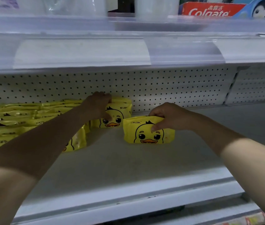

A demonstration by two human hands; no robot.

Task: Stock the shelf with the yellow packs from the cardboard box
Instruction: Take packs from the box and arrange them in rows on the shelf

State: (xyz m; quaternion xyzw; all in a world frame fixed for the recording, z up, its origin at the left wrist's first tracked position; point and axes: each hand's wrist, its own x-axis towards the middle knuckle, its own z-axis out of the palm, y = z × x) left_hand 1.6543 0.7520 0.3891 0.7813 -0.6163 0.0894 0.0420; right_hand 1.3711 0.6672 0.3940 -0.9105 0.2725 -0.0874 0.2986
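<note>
Judged yellow pack (148,133) soft, light, film likely slick; best taken along top edge, no hard squeeze. Noted glossy yellow wrap, cartoon duck face, "CKOK" print. Found it upright on shelf (128,169) at centre frame, pinched at top edge by right hand (169,117), thumb on front. Found left hand (99,106) curled over rear pack (117,118) by pegboard (161,85), beside stocked row (22,117) at left. Saw no cardboard box.

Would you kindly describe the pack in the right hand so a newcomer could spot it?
On the white shelf, yellow packs crowd the left. The held pack is alone to their right, upright, duck face forward, pinched by the right hand.
</note>
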